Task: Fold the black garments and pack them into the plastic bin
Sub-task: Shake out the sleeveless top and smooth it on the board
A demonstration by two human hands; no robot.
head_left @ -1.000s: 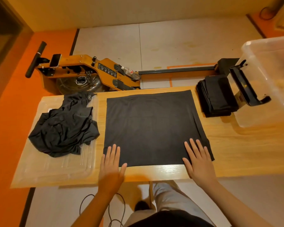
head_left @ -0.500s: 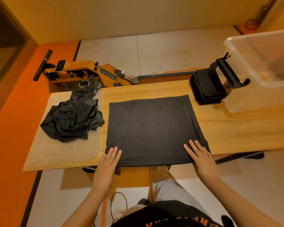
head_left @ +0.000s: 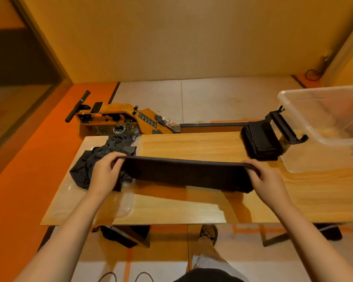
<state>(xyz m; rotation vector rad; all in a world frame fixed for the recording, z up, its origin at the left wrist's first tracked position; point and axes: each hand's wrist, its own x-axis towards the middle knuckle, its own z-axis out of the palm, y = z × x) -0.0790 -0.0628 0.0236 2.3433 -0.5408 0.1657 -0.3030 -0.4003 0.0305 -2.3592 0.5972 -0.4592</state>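
Observation:
A black garment (head_left: 188,174) hangs folded over in a long band above the wooden table (head_left: 192,143). My left hand (head_left: 105,173) grips its left end and my right hand (head_left: 267,181) grips its right end, both lifted off the tabletop. A crumpled heap of black garments (head_left: 94,161) lies on a clear plastic lid (head_left: 122,202) at the table's left, partly behind my left hand. A stack of folded black garments (head_left: 261,142) sits at the back right. The clear plastic bin (head_left: 322,127) stands at the right end, next to that stack.
A black clip-like handle (head_left: 285,127) hangs on the bin's left wall. Behind the table an orange rowing machine (head_left: 118,121) lies on the floor. My foot (head_left: 208,234) and a black cable (head_left: 108,276) show below the table's front edge.
Both hands went from resting flat on the spread garment's near corners to gripping it. The near edge has been lifted and carried away from me, folding the cloth into a band.

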